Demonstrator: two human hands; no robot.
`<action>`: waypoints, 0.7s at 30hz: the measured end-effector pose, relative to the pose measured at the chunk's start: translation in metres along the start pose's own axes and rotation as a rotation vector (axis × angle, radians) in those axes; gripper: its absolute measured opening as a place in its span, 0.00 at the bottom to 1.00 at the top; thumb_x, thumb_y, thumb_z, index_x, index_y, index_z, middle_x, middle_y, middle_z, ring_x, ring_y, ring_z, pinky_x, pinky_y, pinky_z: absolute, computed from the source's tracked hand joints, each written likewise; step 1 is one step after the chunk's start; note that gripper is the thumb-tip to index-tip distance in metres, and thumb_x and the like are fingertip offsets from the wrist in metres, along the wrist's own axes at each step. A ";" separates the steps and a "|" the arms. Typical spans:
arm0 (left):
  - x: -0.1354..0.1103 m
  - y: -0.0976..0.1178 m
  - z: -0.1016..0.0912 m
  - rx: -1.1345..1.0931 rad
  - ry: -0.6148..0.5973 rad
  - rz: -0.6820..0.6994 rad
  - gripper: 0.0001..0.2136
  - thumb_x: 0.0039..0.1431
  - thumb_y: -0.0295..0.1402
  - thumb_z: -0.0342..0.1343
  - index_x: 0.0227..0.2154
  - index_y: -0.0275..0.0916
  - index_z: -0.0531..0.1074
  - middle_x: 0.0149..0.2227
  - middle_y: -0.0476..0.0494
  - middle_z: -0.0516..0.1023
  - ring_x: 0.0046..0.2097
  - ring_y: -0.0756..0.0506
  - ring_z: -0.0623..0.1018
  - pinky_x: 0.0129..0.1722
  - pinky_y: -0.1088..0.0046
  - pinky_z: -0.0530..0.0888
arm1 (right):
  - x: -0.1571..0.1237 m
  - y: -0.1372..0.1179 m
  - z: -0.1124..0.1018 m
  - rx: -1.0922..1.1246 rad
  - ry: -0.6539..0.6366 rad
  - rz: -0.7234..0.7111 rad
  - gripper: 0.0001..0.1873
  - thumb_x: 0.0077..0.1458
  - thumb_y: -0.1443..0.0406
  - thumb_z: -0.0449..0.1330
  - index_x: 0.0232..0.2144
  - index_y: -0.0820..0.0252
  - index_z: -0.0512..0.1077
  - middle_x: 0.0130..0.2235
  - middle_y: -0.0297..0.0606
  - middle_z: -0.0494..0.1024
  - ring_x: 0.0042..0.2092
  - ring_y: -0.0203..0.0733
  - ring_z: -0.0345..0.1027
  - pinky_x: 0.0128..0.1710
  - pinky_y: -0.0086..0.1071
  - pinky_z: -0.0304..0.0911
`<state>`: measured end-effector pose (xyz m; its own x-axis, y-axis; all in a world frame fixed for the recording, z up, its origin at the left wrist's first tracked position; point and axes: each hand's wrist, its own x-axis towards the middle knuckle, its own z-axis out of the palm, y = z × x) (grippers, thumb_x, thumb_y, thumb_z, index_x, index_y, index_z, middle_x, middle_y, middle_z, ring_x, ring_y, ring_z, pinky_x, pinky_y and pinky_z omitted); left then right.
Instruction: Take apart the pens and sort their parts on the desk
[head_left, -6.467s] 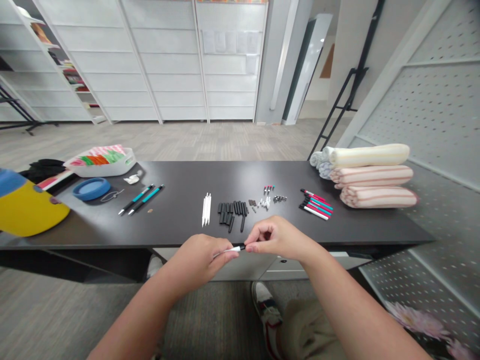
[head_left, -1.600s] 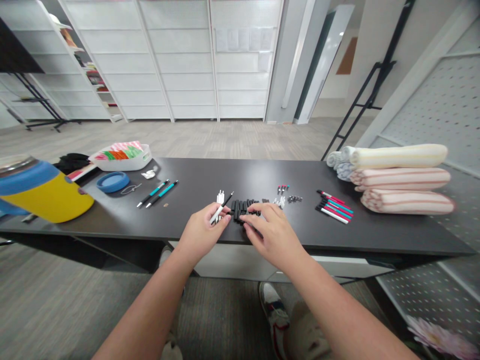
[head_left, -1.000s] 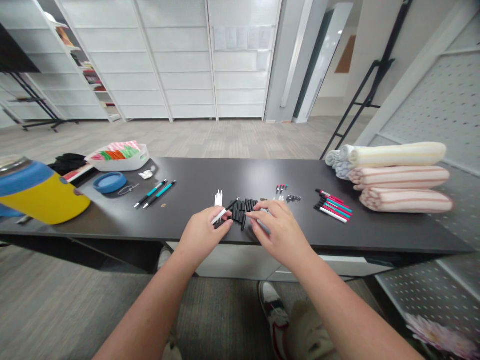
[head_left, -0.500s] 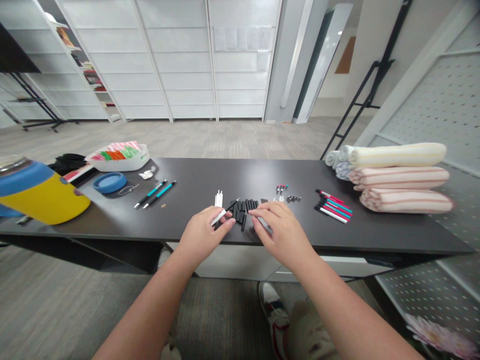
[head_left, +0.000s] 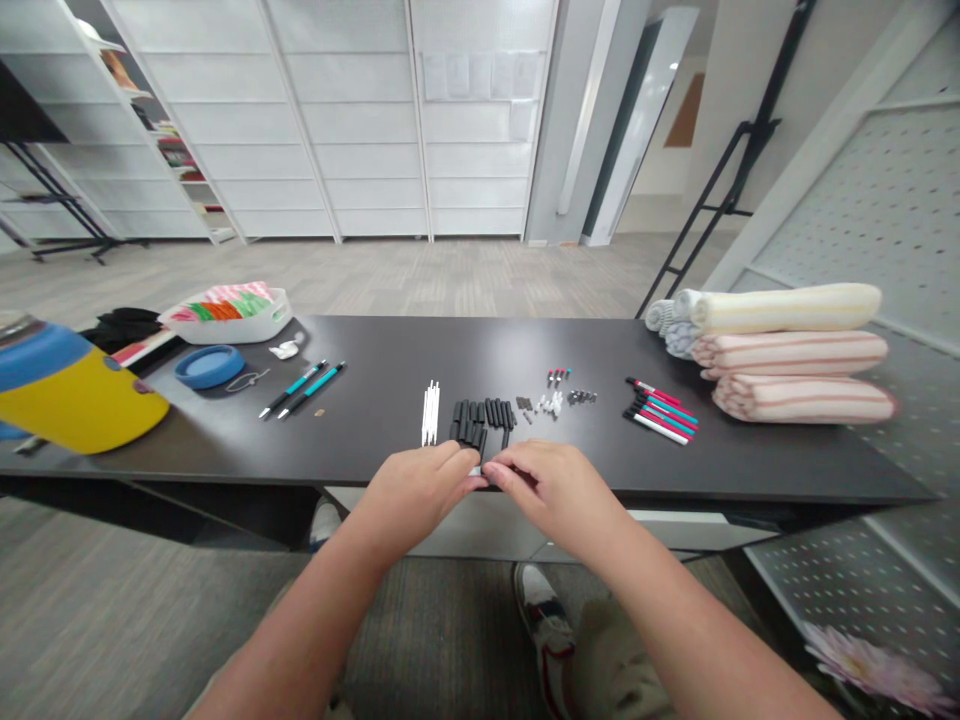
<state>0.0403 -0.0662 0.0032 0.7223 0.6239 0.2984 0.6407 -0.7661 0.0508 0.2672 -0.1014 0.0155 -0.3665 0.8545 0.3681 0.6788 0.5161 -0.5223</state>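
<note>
My left hand point(head_left: 426, 492) is closed on a white pen barrel point(head_left: 475, 471), mostly hidden by the fingers, at the table's front edge. My right hand point(head_left: 551, 487) meets it there, thumb and fingers pinched at the barrel's end; what they hold is too small to make out. Just beyond the fingertips lie several black pen grips and tubes point(head_left: 470, 413). White refill-like sticks point(head_left: 430, 412) are lined up to their left. Small grey pieces point(head_left: 523, 404), white clips point(head_left: 551, 404), dark metal bits point(head_left: 582, 397) and red-and-blue-tipped pieces point(head_left: 558, 377) sit to the right.
On the dark table point(head_left: 375, 350), pink, teal and white pen barrels point(head_left: 661, 410) lie right, near rolled towels point(head_left: 791, 350). At left are two teal pens point(head_left: 311, 390), a blue lid point(head_left: 210, 367), a white basket point(head_left: 232, 318) and a large yellow-and-blue container point(head_left: 75, 390).
My left hand has come nearer the table's front edge with the white barrel. My right hand has drawn back from the black parts, and the two hands' fingertips now meet.
</note>
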 end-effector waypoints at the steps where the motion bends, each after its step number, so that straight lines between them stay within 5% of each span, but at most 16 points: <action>1: 0.000 0.001 -0.001 0.016 0.012 0.019 0.16 0.77 0.44 0.46 0.38 0.41 0.72 0.34 0.47 0.77 0.35 0.46 0.76 0.32 0.70 0.64 | 0.000 0.001 0.000 0.009 -0.012 0.010 0.15 0.71 0.61 0.57 0.34 0.55 0.79 0.31 0.33 0.81 0.35 0.39 0.74 0.35 0.33 0.62; 21: -0.003 -0.002 0.005 0.026 0.088 0.081 0.21 0.78 0.44 0.42 0.33 0.39 0.72 0.30 0.46 0.76 0.31 0.45 0.74 0.31 0.67 0.59 | 0.001 0.001 0.001 0.112 0.017 -0.024 0.06 0.68 0.64 0.62 0.36 0.56 0.78 0.36 0.33 0.82 0.39 0.39 0.73 0.41 0.32 0.63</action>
<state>0.0382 -0.0662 -0.0023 0.7470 0.5437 0.3827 0.5889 -0.8082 -0.0014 0.2667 -0.0995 0.0143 -0.3707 0.8410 0.3940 0.5942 0.5408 -0.5953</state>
